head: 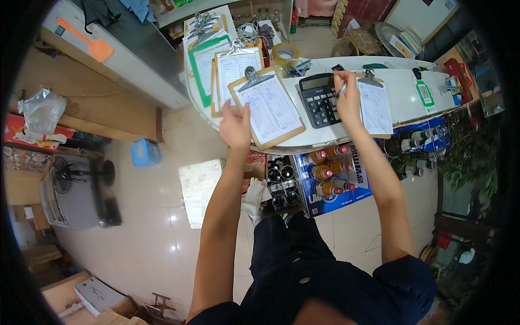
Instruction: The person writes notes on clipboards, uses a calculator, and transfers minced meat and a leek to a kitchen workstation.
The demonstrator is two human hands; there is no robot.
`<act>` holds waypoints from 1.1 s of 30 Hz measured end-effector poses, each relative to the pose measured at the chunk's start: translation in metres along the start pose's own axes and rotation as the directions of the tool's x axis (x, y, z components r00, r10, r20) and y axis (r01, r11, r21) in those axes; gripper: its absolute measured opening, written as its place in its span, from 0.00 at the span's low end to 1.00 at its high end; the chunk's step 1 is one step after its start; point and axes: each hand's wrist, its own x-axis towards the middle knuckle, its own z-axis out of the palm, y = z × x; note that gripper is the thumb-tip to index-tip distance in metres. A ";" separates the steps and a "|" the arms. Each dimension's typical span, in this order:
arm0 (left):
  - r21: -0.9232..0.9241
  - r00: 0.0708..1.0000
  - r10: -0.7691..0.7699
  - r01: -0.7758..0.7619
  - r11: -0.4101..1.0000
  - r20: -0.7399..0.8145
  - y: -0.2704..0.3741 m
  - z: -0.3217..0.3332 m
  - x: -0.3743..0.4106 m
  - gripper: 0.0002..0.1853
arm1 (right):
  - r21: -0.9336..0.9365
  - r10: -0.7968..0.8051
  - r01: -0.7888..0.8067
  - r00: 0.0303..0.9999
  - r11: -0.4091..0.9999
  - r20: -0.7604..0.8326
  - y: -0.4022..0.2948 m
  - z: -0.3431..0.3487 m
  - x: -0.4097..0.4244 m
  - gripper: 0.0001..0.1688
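My left hand (pixel 236 129) is at the left edge of a wooden clipboard (pixel 301 126), thumb and forefinger apart. The thumb tip lies at the edge of its filled-in form (pixel 269 106); I see no grip on the board. Between the fingers of my right hand (pixel 348 97) is a pen (pixel 343 89), partly hidden. That hand hovers by the right side of a black desk calculator (pixel 319 107), covering some of its keys. To the right of it lies another clipboard with a written sheet (pixel 373 105). More clipboards, one with a green frame (pixel 195 67), overlap at the left.
The white counter (pixel 406 91) curves around before me. On it are tape rolls (pixel 285 52), a cup of pens (pixel 298 68), coiled cable (pixel 248 30) and a green code stand (pixel 425 95). Below stand orange-drink bottles (pixel 325 172) on a blue carton (pixel 315 207) and a white stool (pixel 199 191).
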 end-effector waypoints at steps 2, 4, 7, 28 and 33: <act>-0.013 1.000 0.001 -0.001 1.000 -0.001 -0.001 0.002 0.002 0.26 | 0.086 -0.073 0.067 0.995 0.994 0.069 -0.028 0.013 -0.029 0.12; -0.023 1.000 0.002 -0.003 1.000 -0.015 -0.007 0.000 0.001 0.26 | 0.099 -0.074 0.054 0.974 0.994 0.214 -0.045 0.038 -0.056 0.14; -0.072 1.000 0.000 -0.001 0.997 -0.027 -0.010 0.005 0.002 0.24 | 0.155 0.028 -0.060 0.980 0.986 0.199 -0.044 0.076 -0.073 0.15; -0.053 1.000 -0.031 0.031 0.998 0.003 -0.005 -0.001 0.002 0.20 | 0.248 0.164 -0.140 0.984 0.959 -0.076 -0.021 0.129 -0.040 0.16; -0.069 1.000 0.008 -0.010 0.998 -0.031 -0.007 0.001 0.003 0.19 | 0.168 0.150 -0.135 0.985 0.977 -0.083 -0.026 0.129 -0.037 0.17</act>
